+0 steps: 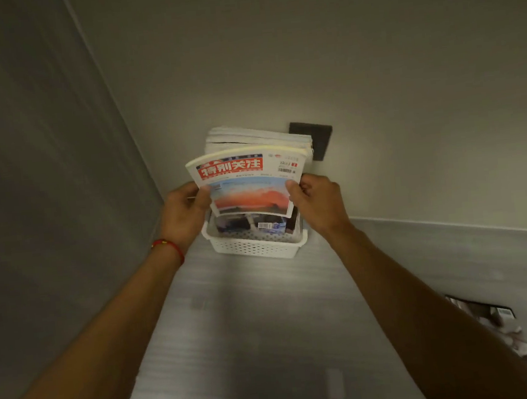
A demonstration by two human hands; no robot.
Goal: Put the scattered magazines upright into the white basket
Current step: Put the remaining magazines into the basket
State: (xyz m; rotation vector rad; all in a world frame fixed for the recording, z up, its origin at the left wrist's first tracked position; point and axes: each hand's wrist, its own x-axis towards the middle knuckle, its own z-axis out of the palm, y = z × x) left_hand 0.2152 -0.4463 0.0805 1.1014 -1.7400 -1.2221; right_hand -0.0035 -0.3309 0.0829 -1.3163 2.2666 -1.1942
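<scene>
You are gripping a red-titled sunset-cover magazine [244, 186] by its side edges, left hand [189, 211] and right hand [315, 199] clamped on it, above the white perforated plastic basket [254, 248] at frame centre. Several magazines are already standing inside; another dark-edged magazine [492, 315] is lying on the grey bench at lower right, probably waiting.

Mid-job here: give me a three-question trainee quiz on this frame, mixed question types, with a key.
1. True or false: the left hand and right hand both grip the front magazine.
2. The white basket stands: A) mid-counter; B) in the corner by the wall; C) on the floor.
3. Fill in: a ___ string circles the left wrist.

Key: 1 true. 2 B. 3 red.
</scene>
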